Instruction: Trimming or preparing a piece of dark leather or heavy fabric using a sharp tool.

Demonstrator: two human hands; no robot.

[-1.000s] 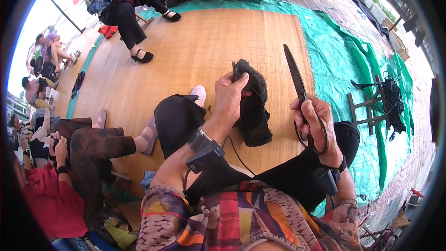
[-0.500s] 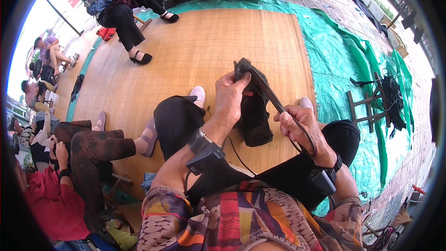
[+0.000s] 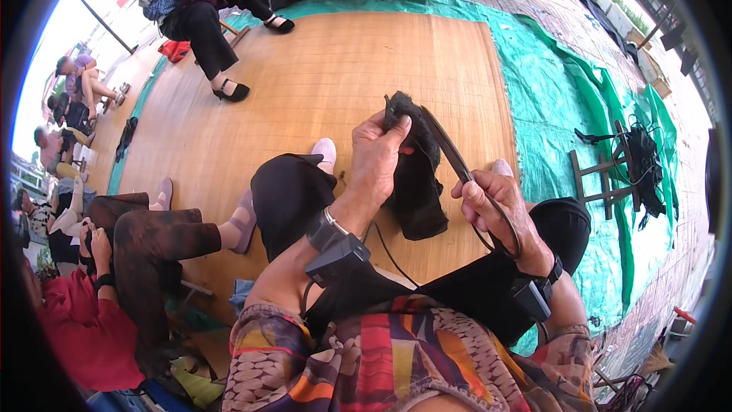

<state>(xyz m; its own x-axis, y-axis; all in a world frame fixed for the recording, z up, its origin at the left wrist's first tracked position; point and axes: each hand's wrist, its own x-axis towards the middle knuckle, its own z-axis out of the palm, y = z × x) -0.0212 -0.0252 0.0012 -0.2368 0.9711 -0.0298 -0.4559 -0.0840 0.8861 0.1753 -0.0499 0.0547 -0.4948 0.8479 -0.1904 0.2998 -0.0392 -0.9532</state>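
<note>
My left hand [image 3: 375, 154] pinches the top of a long, dark, fuzzy piece of black cloth [image 3: 418, 202] between thumb and fingers. The cloth hangs down between my knees, its upper edge ragged. In my right hand [image 3: 492, 206] is a dark, long-bladed tool that looks like a pair of scissors [image 3: 448, 145], with thin looped handles curving round the palm. Its blades point up and left, beside the cloth's right edge, the tip a little apart from the cloth. How far the blades are parted is hard to see.
A tan woven mat [image 3: 328, 69] lies over a green tarp [image 3: 545, 137]. A small stool with black stuff on it [image 3: 637, 168] stands at right. A seated person in red [image 3: 84, 328] is close on my left; another sits at the far left [image 3: 200, 30]. A black cable [image 3: 390, 255] hangs near my lap.
The scissors' tip has moved slightly right, off the cloth's top edge. My left hand keeps its pinch on the cloth and has hardly moved.
</note>
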